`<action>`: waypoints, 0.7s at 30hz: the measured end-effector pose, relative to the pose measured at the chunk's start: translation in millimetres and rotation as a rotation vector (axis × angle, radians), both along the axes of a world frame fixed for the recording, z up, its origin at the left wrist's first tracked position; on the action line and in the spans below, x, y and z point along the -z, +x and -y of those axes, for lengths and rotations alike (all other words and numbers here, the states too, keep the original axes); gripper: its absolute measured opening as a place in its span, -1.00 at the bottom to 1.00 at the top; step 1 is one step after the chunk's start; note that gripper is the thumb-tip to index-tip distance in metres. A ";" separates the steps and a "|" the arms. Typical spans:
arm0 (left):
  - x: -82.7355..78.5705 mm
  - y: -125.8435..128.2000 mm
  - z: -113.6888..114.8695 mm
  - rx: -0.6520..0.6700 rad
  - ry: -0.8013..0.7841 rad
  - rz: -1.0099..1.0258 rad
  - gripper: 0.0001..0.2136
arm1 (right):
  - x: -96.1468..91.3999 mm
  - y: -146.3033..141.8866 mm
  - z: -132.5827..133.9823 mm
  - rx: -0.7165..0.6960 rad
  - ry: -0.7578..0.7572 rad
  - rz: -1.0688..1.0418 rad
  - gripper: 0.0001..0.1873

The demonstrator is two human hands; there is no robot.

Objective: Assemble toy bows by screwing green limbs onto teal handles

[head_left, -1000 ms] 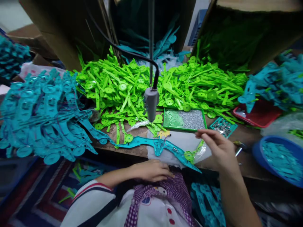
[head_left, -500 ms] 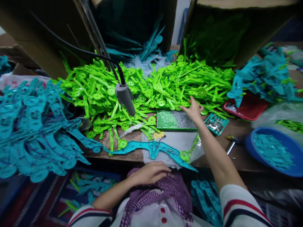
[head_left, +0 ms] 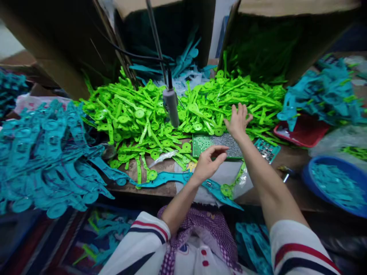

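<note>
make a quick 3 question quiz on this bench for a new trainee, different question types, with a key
1. Multiple choice: which hand appears over the pile of green pieces?
a) left
b) right
2. True or false: the red tray sits farther from the person than the blue bowl.
3. Fill the gap: the long piece partly hidden behind the wrist of the left hand is ___ in colour.

Key: 1. b, the right hand; 2. true; 3. teal
</note>
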State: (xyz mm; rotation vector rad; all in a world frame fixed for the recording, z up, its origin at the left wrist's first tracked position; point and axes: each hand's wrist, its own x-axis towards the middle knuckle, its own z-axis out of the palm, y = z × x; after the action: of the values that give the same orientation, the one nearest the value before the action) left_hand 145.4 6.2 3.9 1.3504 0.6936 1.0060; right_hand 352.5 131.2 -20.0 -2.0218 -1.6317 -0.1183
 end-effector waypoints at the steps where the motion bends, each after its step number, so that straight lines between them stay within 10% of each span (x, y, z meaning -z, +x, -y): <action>1: -0.2 0.6 -2.2 0.012 -0.018 0.014 -0.75 | -4.9 -9.8 -8.6 -0.060 -0.012 0.018 -0.42; 7: 17.8 -52.7 8.9 0.099 -0.011 -0.179 -0.75 | 5.3 -58.7 -34.2 -0.218 -0.198 -0.031 -0.62; 12: 36.4 -107.9 35.5 0.128 0.066 -0.393 -0.79 | -13.5 -30.5 -18.7 -0.146 0.110 -0.182 -0.63; 17: 47.5 -137.5 74.0 0.109 -0.049 -0.513 -0.81 | -25.3 3.3 75.6 0.090 0.627 -0.309 -0.65; 21: 39.9 -145.4 89.1 0.089 -0.190 -0.514 -0.80 | 14.1 -4.1 174.4 -0.069 0.433 -0.094 -0.72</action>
State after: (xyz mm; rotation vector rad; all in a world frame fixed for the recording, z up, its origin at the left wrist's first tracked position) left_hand 0.0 -82.8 -36.0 1.4666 1.0724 0.5031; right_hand 348.3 -43.2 -34.2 -1.6168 -1.4660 -0.3173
